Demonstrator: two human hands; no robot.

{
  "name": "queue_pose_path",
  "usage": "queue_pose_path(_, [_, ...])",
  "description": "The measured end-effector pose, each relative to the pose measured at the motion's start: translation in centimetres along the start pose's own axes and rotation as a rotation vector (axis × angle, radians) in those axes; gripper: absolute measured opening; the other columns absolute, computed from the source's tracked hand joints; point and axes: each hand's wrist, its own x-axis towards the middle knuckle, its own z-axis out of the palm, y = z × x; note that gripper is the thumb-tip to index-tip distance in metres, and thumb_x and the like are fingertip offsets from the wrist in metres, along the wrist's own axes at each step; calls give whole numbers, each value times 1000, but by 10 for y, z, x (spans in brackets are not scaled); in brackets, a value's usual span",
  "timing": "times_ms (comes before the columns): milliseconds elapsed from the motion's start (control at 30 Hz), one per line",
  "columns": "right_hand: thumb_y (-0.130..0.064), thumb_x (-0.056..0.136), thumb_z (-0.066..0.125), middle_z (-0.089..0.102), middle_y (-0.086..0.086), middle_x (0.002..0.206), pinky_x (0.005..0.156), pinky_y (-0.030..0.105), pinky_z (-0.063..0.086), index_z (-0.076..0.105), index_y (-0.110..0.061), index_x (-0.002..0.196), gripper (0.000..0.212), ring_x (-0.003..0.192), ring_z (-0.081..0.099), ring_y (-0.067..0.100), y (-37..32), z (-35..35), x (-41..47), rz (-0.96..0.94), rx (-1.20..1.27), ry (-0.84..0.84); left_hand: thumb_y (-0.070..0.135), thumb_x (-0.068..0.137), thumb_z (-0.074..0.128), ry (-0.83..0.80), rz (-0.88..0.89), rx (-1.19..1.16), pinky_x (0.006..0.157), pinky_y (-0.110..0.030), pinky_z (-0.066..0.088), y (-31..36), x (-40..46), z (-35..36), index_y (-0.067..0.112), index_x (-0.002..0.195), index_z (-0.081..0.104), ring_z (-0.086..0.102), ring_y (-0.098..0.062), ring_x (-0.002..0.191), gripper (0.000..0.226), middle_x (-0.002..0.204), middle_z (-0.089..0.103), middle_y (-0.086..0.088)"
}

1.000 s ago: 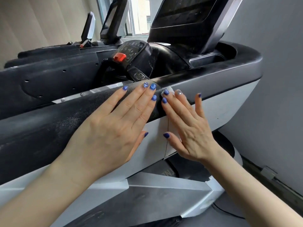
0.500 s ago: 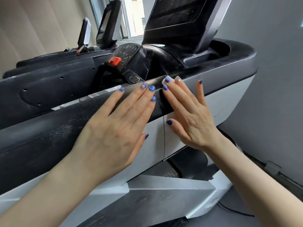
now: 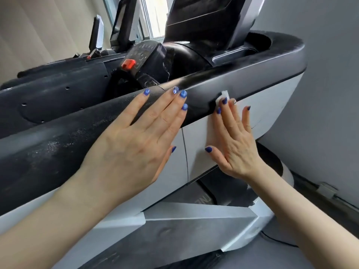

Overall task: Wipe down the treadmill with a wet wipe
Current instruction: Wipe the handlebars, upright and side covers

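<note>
The treadmill's side rail (image 3: 242, 82) runs from lower left to upper right, dusty black on top and light grey below. My left hand (image 3: 136, 144) lies flat on the black padded part with fingers straight. My right hand (image 3: 231, 140) presses flat against the grey side panel (image 3: 272, 101), fingers straight. A small white wet wipe (image 3: 223, 96) peeks out above its fingertips at the seam between black and grey; most of the wipe is hidden under the hand.
The console with a red safety key (image 3: 128, 64) and the screen column (image 3: 209, 18) rise behind the rail. More treadmills (image 3: 58, 90) stand to the left. A grey wall (image 3: 320, 94) is close on the right. The base and floor lie below.
My right hand has slid with the wipe to the right and slightly down along the rail, away from my left hand. My left hand has stayed in place.
</note>
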Motion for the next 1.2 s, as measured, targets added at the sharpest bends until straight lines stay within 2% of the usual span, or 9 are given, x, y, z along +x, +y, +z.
queue_pose_path(167, [-50,106,26,-15,-1,168,124,47,-12,-7,-17,161,72,155,-9,21,34,11,-59,-1,-85,-86,28,108,30,8,22,6,124,-55,18,1,0,3,-4,157,19,18,-32,154,59,166,16,-20])
queue_pose_path(267, [-55,103,25,-18,0,167,124,46,-11,-9,-17,160,76,155,-12,22,9,15,-40,18,-19,-28,24,104,37,13,5,-50,122,-55,19,3,2,5,0,157,24,23,-35,153,60,165,20,-20])
queue_pose_path(400, [-53,104,24,-17,-2,168,123,46,-13,-9,-18,160,74,155,-10,22,-21,19,-13,-78,28,16,20,97,44,-23,-57,-157,121,-55,20,8,6,7,4,157,28,28,-37,150,64,164,26,-18])
queue_pose_path(533, [-45,107,25,-7,0,169,125,46,-9,0,-16,162,67,156,-1,20,12,24,-61,-142,-67,-57,19,98,44,-33,-71,-163,121,-54,21,10,4,6,5,157,29,28,-35,151,63,164,26,-15])
queue_pose_path(667, [-46,107,24,-6,-1,170,125,47,-5,4,-16,162,66,156,1,20,37,22,-97,-119,-148,-174,21,102,40,-19,-36,-104,123,-53,18,9,4,4,3,158,24,23,-33,153,61,166,22,-16])
queue_pose_path(800, [-50,105,26,4,3,169,125,46,-6,16,-14,158,64,156,0,21,9,27,-73,-153,-87,-111,26,107,34,-5,92,-4,123,-56,18,20,9,9,-1,158,19,17,-31,155,60,167,16,-18])
queue_pose_path(933, [-43,104,35,0,-1,170,125,46,-6,8,-15,162,69,156,3,19,29,32,-82,-277,-102,-107,26,109,29,-25,105,36,122,-58,17,25,14,15,-2,159,15,14,-32,155,59,167,12,-19])
queue_pose_path(1067, [-39,96,49,3,-4,170,125,47,-4,10,-17,162,80,156,8,17,76,24,-121,-294,-198,-235,25,108,31,-24,112,56,122,-59,18,24,13,16,-3,158,15,15,-33,155,59,167,12,-19])
queue_pose_path(1200, [-41,96,48,14,-3,167,123,46,4,20,-19,158,72,155,12,16,54,27,-101,-370,-105,-214,24,108,33,-11,107,56,121,-59,19,27,16,15,-3,157,19,18,-34,154,59,166,15,-20])
